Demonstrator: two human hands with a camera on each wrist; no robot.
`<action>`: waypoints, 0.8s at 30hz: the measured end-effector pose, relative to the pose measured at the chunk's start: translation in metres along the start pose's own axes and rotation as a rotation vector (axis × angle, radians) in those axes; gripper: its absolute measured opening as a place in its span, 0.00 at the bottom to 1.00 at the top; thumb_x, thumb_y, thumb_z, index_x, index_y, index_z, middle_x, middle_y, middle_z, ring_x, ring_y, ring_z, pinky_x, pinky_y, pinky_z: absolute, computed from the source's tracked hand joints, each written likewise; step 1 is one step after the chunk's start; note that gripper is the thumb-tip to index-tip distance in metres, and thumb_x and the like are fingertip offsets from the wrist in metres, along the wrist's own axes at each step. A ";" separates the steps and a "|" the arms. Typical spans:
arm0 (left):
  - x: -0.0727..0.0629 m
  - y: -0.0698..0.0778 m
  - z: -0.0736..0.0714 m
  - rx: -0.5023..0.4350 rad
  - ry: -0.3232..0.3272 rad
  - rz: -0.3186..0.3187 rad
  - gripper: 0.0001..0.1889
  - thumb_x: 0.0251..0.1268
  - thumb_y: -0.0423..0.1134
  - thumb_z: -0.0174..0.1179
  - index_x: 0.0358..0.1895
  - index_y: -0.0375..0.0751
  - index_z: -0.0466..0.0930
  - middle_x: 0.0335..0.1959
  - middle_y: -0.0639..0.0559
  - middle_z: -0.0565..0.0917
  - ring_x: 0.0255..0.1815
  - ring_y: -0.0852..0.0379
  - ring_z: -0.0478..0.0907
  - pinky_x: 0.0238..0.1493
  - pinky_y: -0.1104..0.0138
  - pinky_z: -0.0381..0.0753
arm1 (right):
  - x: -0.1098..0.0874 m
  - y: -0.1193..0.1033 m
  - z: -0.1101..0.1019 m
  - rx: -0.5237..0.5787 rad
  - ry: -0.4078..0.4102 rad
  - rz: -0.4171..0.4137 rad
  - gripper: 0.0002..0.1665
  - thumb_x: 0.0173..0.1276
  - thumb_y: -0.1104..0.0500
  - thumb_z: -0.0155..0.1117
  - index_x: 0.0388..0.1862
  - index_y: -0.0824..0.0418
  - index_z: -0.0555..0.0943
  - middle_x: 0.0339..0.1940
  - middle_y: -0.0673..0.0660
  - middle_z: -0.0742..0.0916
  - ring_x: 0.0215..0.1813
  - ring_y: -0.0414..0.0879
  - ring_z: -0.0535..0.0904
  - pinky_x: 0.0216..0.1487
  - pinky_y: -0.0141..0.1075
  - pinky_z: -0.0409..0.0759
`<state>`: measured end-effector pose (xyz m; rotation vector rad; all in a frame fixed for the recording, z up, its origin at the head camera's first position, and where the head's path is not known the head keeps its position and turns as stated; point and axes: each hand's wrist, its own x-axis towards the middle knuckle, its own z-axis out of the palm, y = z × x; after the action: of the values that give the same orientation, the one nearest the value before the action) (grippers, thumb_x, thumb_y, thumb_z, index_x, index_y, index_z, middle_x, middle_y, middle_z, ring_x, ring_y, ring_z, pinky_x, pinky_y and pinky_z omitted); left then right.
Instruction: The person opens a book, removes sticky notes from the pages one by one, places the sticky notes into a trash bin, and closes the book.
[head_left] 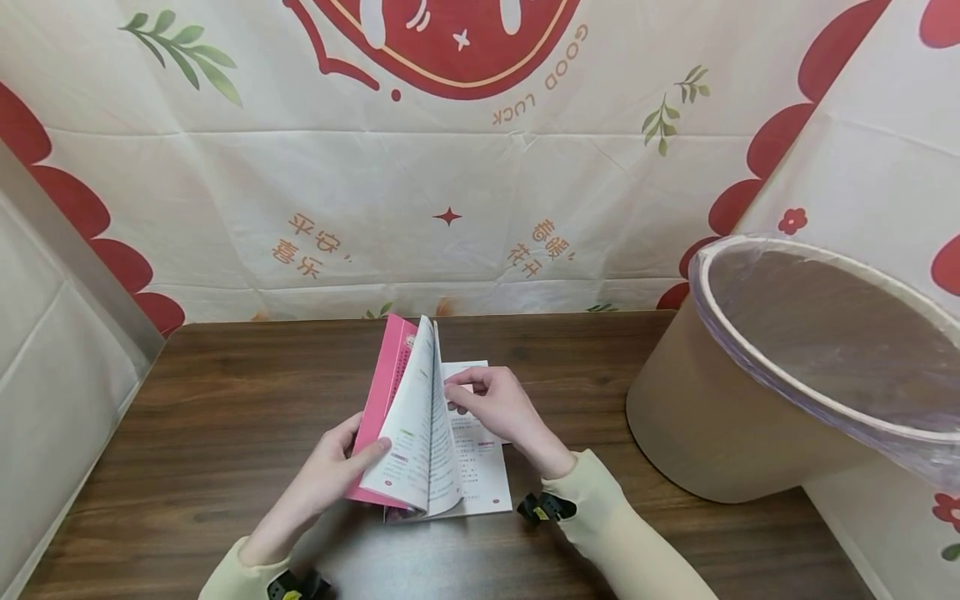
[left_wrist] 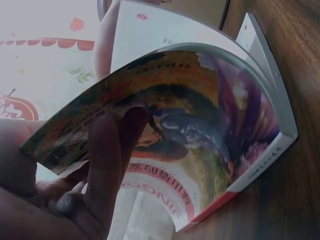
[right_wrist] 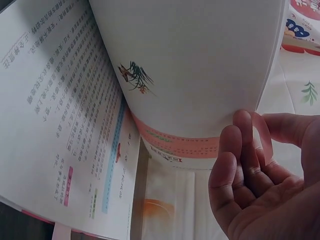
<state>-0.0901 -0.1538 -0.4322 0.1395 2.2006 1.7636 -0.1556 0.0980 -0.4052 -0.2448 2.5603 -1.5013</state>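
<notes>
An open paperback book (head_left: 408, 450) stands partly raised from the table, its pink inner cover (head_left: 384, 383) folded out to the left. My left hand (head_left: 326, 471) grips the left side, thumb over the printed page. In the left wrist view, its fingers lie against the colourful illustrated outer cover (left_wrist: 195, 115). My right hand (head_left: 498, 406) pinches the edge of a lifted page (right_wrist: 200, 65), which bows upward in the right wrist view. Beneath it, the right half of the book (head_left: 483, 475) lies on the table, showing printed text.
A dark wooden table (head_left: 225, 400) carries the book. At the right stands a large beige bin (head_left: 697, 408) with a clear plastic liner over its rim. Behind the table hangs a white printed cloth (head_left: 390, 183) with red decorations.
</notes>
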 end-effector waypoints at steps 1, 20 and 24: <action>0.000 0.000 0.002 0.006 -0.002 0.002 0.29 0.76 0.37 0.62 0.73 0.28 0.68 0.50 0.33 0.88 0.38 0.60 0.89 0.40 0.69 0.88 | 0.000 0.000 0.001 -0.002 0.000 -0.001 0.12 0.71 0.57 0.69 0.47 0.62 0.92 0.31 0.57 0.93 0.32 0.41 0.83 0.38 0.32 0.76; 0.003 0.008 0.017 0.068 0.002 0.037 0.28 0.78 0.37 0.59 0.74 0.28 0.68 0.48 0.34 0.89 0.38 0.58 0.88 0.38 0.69 0.86 | 0.002 -0.012 0.016 -0.016 -0.006 -0.057 0.13 0.71 0.55 0.71 0.49 0.60 0.92 0.33 0.57 0.93 0.29 0.38 0.78 0.33 0.29 0.73; 0.004 0.008 0.019 0.081 0.002 0.050 0.27 0.79 0.39 0.59 0.73 0.29 0.69 0.52 0.33 0.88 0.41 0.56 0.89 0.39 0.70 0.87 | 0.002 -0.015 0.020 -0.012 0.004 -0.082 0.13 0.70 0.56 0.72 0.48 0.61 0.92 0.34 0.57 0.93 0.29 0.37 0.77 0.33 0.29 0.74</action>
<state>-0.0892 -0.1327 -0.4286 0.2137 2.2898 1.7010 -0.1521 0.0733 -0.4023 -0.3528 2.5931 -1.5160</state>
